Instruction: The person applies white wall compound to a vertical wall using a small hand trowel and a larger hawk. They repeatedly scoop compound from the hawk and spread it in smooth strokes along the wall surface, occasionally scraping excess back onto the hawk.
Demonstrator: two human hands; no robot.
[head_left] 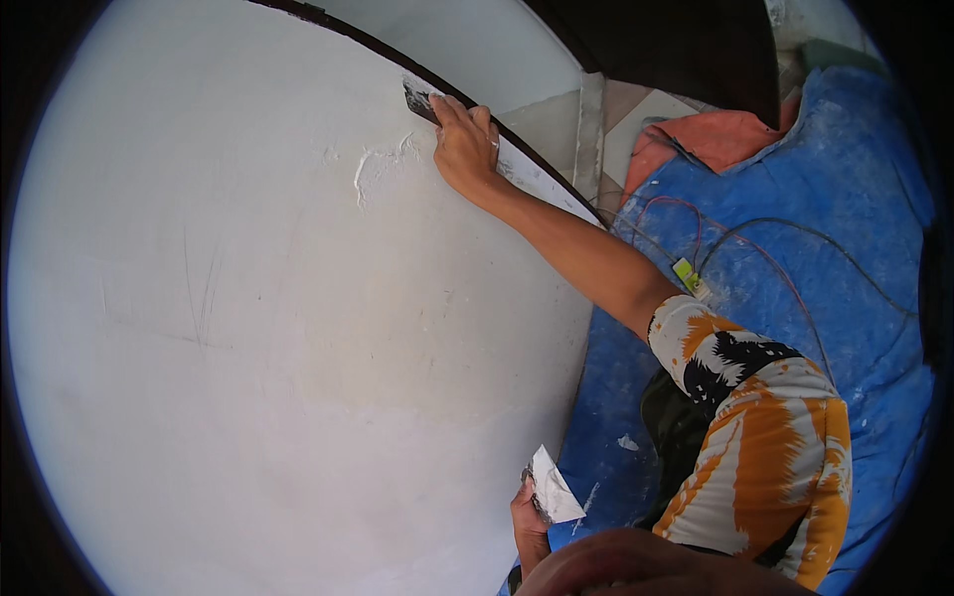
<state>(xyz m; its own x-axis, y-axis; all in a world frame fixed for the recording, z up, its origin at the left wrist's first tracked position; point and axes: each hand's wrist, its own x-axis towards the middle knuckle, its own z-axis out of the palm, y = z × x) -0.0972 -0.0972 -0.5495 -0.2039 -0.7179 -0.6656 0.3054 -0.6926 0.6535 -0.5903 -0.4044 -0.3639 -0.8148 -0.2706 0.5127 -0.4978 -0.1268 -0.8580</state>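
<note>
My right hand (464, 148) is closed on a dark flat scraper (416, 102) with white paste on it, held against a large white surface (248, 248) just beside its dark edge strip (542, 162). My fingertips press on the blade. A ragged patch of white paste (374, 164) lies on the surface below and left of the scraper. Low in the view, my left hand (529, 517) grips a tool whose flat face (556, 489) is covered with white paste, near the surface's right side. The tool's handle is mostly hidden.
A blue tarp (835, 169) covers the floor at right, with cables, a green-and-white power strip (690, 280) and reddish cloth (715, 139) on it. A dark panel (676, 45), a pale narrow strip (588, 129) and floor tiles (636, 129) show at the top.
</note>
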